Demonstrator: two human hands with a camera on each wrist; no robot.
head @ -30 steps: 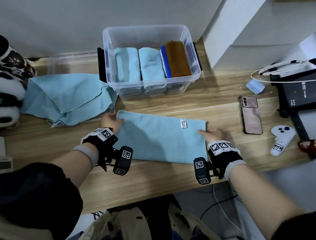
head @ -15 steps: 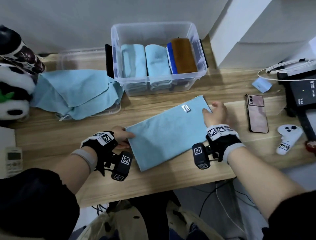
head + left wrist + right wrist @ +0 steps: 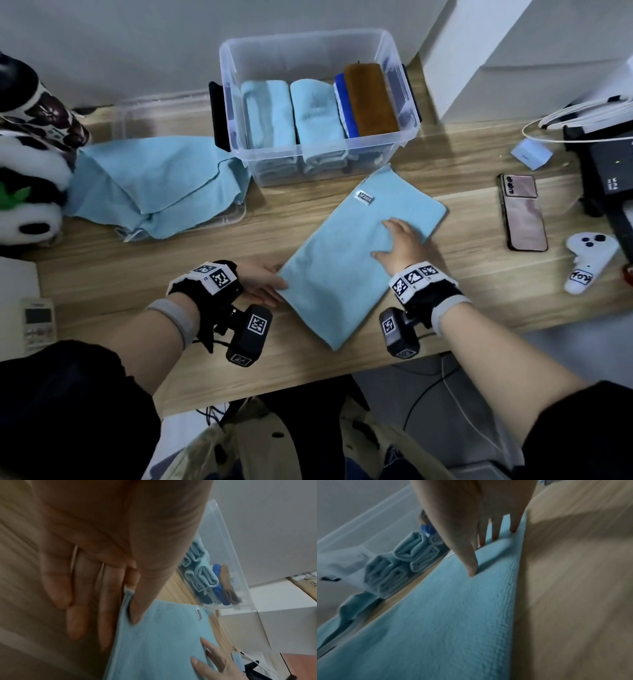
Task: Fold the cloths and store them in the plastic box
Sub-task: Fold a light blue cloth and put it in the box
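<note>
1. Hands first: the left hand (image 3: 262,282) pinches the near-left corner of the folded light blue cloth (image 3: 346,260), thumb on top; the right hand (image 3: 406,245) lies flat, fingers straight, on its far half.
2. Cloth lies slantwise on the wooden desk (image 3: 308,363). Square its edges before folding.
3. Beyond, the plastic box (image 3: 404,89) holds rolled cloths; I judge space tight.

This looks like a home desk or small home office corner set against a plain grey wall. The wood-grain desk (image 3: 462,329) carries everyday personal clutter: a smartphone (image 3: 522,211), a white game controller (image 3: 586,262), a black router with a coiled white cable (image 3: 613,161), a remote control (image 3: 38,323) and a plush panda (image 3: 29,192). A clear plastic box (image 3: 318,48) of folded cloths stands at the back.
</note>
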